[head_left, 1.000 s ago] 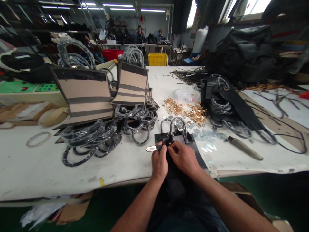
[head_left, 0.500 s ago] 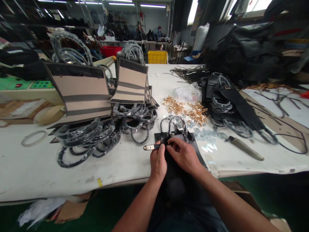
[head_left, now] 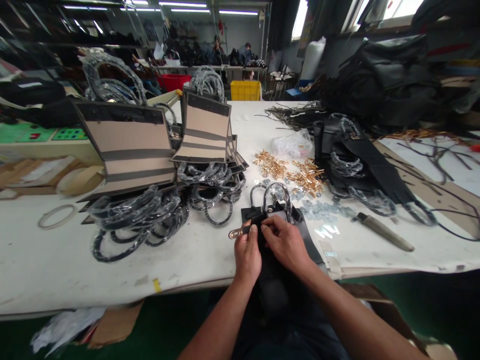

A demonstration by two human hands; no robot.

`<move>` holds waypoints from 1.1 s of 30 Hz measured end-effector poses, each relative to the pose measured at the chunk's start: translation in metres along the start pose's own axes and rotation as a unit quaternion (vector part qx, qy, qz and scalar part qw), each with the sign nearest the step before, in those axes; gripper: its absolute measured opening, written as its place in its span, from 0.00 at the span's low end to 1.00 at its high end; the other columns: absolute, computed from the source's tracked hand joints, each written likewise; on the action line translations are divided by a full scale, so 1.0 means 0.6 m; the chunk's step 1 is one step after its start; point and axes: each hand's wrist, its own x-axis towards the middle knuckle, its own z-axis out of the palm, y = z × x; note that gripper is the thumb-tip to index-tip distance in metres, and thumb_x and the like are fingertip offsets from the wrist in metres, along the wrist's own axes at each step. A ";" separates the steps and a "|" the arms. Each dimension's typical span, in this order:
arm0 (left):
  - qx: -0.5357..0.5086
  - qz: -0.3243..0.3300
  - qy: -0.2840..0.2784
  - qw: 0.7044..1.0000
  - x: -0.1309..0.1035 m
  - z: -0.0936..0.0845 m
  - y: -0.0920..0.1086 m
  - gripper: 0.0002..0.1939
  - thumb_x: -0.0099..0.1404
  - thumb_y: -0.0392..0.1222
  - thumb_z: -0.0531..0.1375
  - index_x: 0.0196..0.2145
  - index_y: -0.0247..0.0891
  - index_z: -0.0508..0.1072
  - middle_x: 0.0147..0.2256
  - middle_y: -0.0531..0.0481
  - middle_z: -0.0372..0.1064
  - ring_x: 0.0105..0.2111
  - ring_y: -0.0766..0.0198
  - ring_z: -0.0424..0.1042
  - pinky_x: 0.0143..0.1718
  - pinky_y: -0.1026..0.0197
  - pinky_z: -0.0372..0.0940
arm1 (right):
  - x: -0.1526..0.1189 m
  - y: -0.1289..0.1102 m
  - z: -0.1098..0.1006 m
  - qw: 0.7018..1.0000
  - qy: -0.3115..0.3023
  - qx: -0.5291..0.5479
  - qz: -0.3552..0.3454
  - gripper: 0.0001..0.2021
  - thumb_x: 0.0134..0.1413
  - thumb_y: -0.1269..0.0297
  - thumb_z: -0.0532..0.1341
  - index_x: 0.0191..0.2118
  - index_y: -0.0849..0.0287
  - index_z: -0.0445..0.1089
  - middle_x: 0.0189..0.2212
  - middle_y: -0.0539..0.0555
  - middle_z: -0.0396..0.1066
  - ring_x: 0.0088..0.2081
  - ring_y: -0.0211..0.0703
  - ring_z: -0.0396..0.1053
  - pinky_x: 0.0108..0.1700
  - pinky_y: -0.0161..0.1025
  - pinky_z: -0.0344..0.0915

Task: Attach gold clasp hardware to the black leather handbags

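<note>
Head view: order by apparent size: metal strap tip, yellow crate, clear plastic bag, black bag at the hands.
1. Black bag, partly covered
2. Clear plastic bag
3. Yellow crate; distant, real size unsure
4. Metal strap tip

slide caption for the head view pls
Left hand pinches a metal-tipped black strap, right hand alongside, over a black handbag near golden fittings.

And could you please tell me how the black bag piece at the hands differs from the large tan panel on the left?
The black bag piece shows a dark face; the tan panel is beige with dark bands. The left hand and right hand are at the black bag piece, apart from the tan panel. Both show black.
</note>
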 end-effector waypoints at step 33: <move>0.071 -0.106 0.057 0.990 0.023 -0.020 0.009 0.26 0.62 0.64 0.64 0.44 0.38 0.79 0.45 0.42 0.80 0.52 0.41 0.75 0.55 0.45 0.68 | 0.045 0.011 -0.081 0.978 -0.092 0.184 0.017 0.13 0.61 0.53 0.64 0.33 0.58 0.70 0.23 0.47 0.71 0.25 0.38 0.72 0.28 0.32 0.62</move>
